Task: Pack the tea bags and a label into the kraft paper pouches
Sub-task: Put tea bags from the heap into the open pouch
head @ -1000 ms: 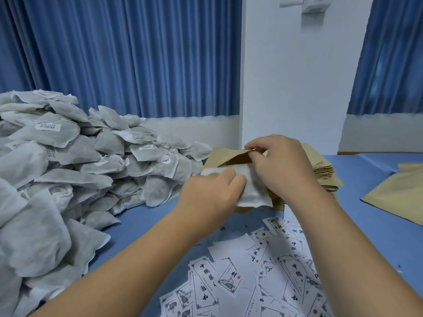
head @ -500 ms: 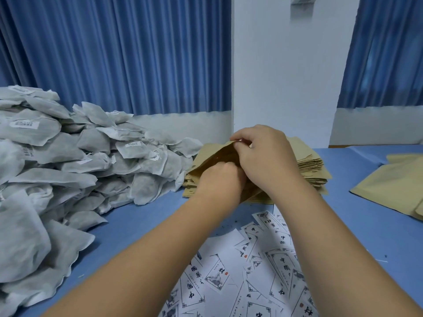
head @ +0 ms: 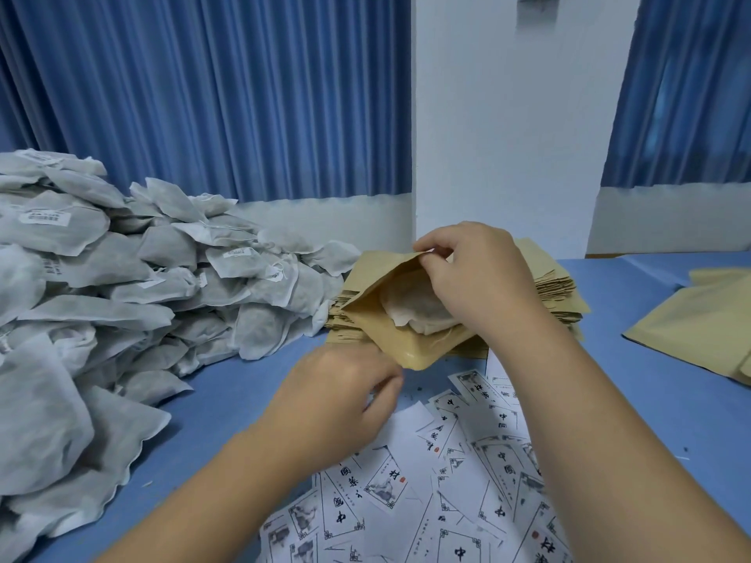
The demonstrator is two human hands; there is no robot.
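Blue curtains [head: 203, 95] and a white wall [head: 508, 136] stood behind the blue table [head: 634, 384] where we packed.

Our right hand [head: 475, 278] had its fingers [head: 437, 253] pinched narrow on the upper lip of the pouch [head: 378, 294], lifting it so the mouth gaped. A tea bag [head: 418, 310] lay inside the pouch, part of it showing past the lip. The mouth faced left and toward us, and the pouch's long axis ran from there away to the right, under the right hand.

Our left hand [head: 341, 404] was just below the pouch, fingers curled down over the labels [head: 467, 481]. Its tips were hidden, so we could not tell whether they held a label yet. The labels were spread on the near side of the pouch, below its mouth. We judged the left hand the nearer one for the label, with a short lift up and to the right into the opening.

Under the pouch lay the stack [head: 561, 286] of empty ones. Left of the pouch was the heap [head: 122, 286] of tea bags.
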